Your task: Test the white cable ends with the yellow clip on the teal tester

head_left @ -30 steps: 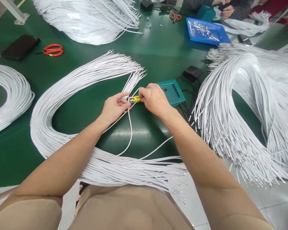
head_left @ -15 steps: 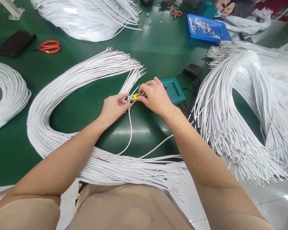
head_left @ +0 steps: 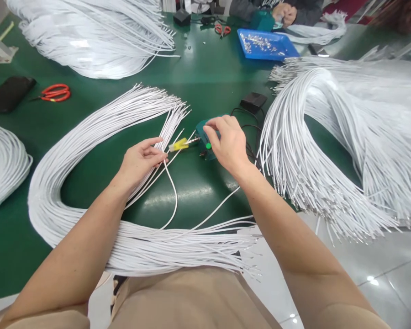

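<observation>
My left hand (head_left: 144,160) pinches a thin white cable (head_left: 174,187) between thumb and fingers, beside the cable ends of a large curved bundle (head_left: 51,183). Just right of it, a yellow piece (head_left: 180,145) on a metal shaft points out from a teal device (head_left: 202,130). Over that device is my right hand (head_left: 228,139), thumb and fingers apart, with nothing visible between them. A green round spot shows on the device below the right thumb. Part of the device is hidden behind the right hand.
Bundles of white cables (head_left: 329,151) lie at the right, top left and far left. Red-handled scissors (head_left: 55,92) and a black case (head_left: 9,93) are at the left. A blue tray (head_left: 267,45) of small parts stands before another person's hands (head_left: 285,13). Black cords run right of the device.
My left hand has moved left, away from the yellow piece, with the cable. My right hand has let go of the yellow piece and opened. The whole view has shifted.
</observation>
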Tool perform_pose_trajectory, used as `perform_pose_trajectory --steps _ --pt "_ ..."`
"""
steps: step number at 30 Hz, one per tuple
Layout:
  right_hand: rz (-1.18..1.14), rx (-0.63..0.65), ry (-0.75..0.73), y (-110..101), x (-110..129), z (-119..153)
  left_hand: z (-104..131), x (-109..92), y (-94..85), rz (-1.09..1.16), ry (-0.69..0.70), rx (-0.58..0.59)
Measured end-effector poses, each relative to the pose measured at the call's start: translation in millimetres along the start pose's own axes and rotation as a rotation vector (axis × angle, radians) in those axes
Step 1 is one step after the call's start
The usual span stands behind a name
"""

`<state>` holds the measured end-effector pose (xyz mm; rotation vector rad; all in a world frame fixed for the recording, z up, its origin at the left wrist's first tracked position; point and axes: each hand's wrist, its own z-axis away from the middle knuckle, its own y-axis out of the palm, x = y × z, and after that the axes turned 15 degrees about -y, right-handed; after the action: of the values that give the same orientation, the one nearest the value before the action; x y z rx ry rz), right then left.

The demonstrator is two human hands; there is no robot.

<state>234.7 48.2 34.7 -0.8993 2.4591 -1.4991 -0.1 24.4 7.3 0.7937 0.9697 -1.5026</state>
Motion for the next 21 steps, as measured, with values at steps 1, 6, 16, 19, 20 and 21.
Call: perform_pose_trajectory --steps 1,6,16,19,20,21 --pt "-0.028 0.022 0.032 -9 -1 7 0 0 -0.3 0.012 0.011 0.015" --pt "-0.180 0.304 0.192 -29 -29 52 0 2 2.7 0.081 0.048 0.095" --pt "0.068 0.291 0.153 6 -62 88 31 -8 16.8 -0.077 0.046 0.270" --pt "0.085 0.282 0.129 6 -58 89 59 -13 32.6 -0.422 0.011 0.511" --pt "0.088 0.278 0.122 5 -57 89 67 -12 37.8 -0.543 0.036 0.610" --pt "0.088 0.275 0.118 4 -56 90 74 -10 42.5 -0.676 0.056 0.672"
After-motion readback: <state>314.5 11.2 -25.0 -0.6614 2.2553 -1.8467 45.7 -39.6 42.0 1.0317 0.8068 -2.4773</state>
